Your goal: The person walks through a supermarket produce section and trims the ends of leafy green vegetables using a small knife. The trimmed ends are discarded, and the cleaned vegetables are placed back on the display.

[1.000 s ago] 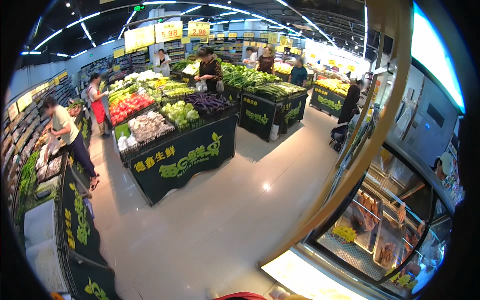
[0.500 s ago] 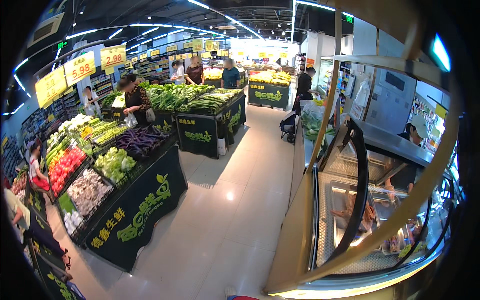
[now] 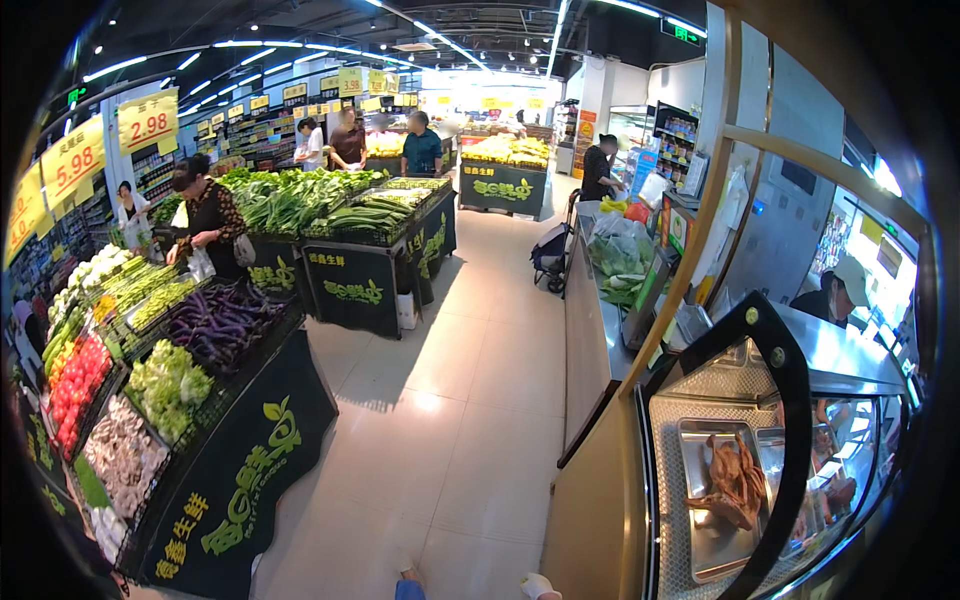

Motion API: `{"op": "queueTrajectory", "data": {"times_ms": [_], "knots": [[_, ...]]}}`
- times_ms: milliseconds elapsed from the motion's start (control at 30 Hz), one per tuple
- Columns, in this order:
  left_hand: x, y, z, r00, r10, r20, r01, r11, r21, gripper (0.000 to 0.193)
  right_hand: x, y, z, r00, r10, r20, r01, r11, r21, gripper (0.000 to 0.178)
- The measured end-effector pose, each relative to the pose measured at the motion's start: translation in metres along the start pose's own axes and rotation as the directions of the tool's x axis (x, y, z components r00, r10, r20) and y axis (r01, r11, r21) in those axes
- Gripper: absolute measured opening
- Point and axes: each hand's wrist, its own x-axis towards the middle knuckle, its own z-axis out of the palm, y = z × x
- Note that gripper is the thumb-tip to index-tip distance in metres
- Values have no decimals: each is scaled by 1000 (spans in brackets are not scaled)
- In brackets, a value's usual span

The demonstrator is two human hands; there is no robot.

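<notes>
The person's left hand and right hand are both lying outside the view, so I cannot tell whether their fingers are standing apart, coming together or clamping on anything; only the shoes (image 3: 537,585) are showing, near 6 o'clock. Closest at hand, at 4 o'clock, brown cooked meat (image 3: 735,485) is lying in a shallow metal tray (image 3: 715,558) inside a glass case (image 3: 797,440), the tray probably catching juices and the glass probably keeping the food covered while leaving it visible. Beyond the case, near 3 o'clock, a worker in a pale cap (image 3: 850,280) is bending forward, the face partly turned down. Toward 2 o'clock, bagged greens (image 3: 620,250) are resting on a long table (image 3: 592,350), the clear plastic presumably keeping the leaves together, and a wheeled cart (image 3: 549,258) is standing just beside it. At 8 o'clock, a dark-fronted stand (image 3: 310,430) is carrying purple eggplants (image 3: 225,322), lettuce (image 3: 172,390), mushrooms (image 3: 125,445) and tomatoes (image 3: 77,390), each kind lying in its own section, likely for easy picking. Between 9 and 10 o'clock, a shopper in a patterned top (image 3: 218,215) is holding a plastic bag (image 3: 201,264) low in front, and yellow signs (image 3: 148,120) are hanging above the produce, seemingly for reading over people's heads.
</notes>
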Motion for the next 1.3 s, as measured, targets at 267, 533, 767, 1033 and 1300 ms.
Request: {"op": "queueTrajectory", "data": {"times_ms": [267, 533, 767, 1033, 1300], "knots": [[204, 103, -38, 967, 245, 74, -253, 958, 136, 11, 31, -32, 0, 851, 524, -24, -369, 566, -738, 27], [355, 312, 13, 965, 236, 114, -194, 936, -295, 14, 99, -79, 66, 806, 585, -95, -479, 550, -684, 29], [420, 405, 34, 923, 338, 181, -332, 941, -65, 8, 210, -64, 101, 753, 656, -45, -444, 456, -772, 32], [437, 377, 2, 956, -276, 99, 278, 748, -603, 21, 491, -108, 95, 654, 476, 588, 438, 396, -807, 37], [473, 507, 65, 927, -373, -46, 315, 837, -448, 9, 692, -231, 139, 911, 407, 65, -366, 872, -324, 18]]}}
